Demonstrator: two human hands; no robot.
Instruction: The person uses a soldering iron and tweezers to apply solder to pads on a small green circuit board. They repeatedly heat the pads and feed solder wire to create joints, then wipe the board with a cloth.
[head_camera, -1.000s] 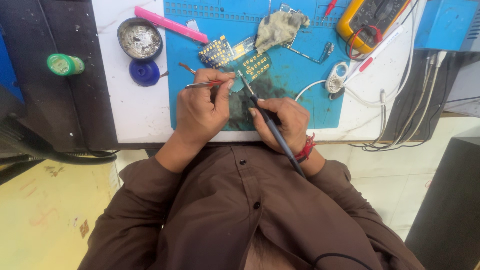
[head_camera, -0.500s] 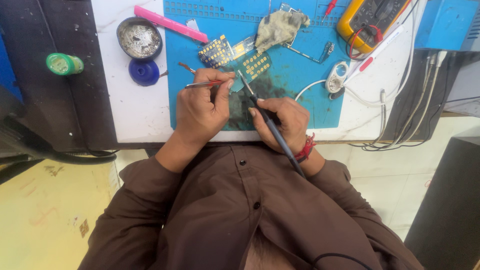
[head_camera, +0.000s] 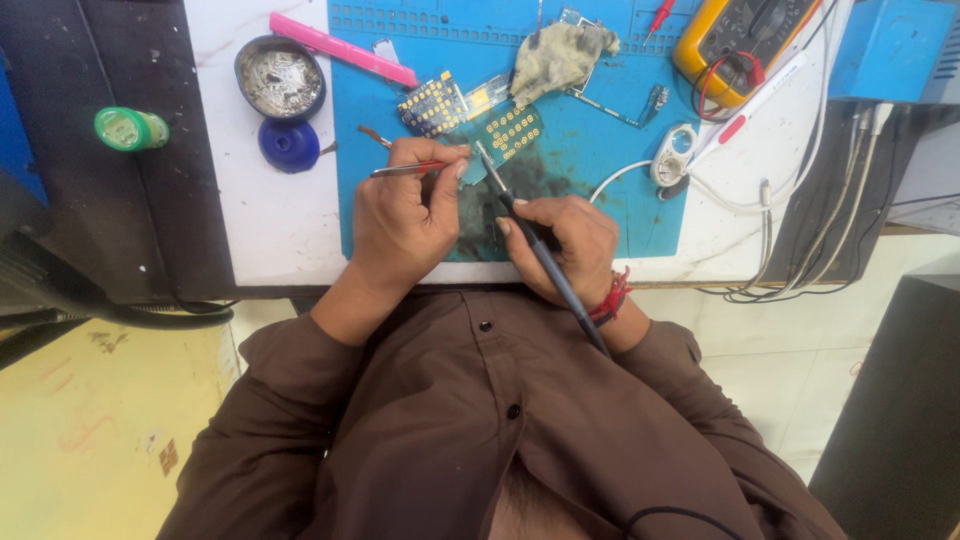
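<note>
My left hand (head_camera: 402, 214) grips metal tweezers (head_camera: 400, 169) with red on the tip, pointing left to right over a small green circuit board (head_camera: 510, 128) on the blue work mat (head_camera: 620, 190). My right hand (head_camera: 560, 245) holds a dark soldering iron (head_camera: 535, 245) like a pen, its tip close to the tweezers' tip at the board's near edge. A second board with yellow pads (head_camera: 432, 104) lies just beyond.
A round tin of solder residue (head_camera: 280, 78), a blue lid (head_camera: 288, 145), a pink strip (head_camera: 343, 48), a dirty cloth (head_camera: 558, 55), a yellow multimeter (head_camera: 745, 40), a white cable with adapter (head_camera: 672, 168), a green bottle (head_camera: 130, 128) and a blue box (head_camera: 885, 50) surround the mat.
</note>
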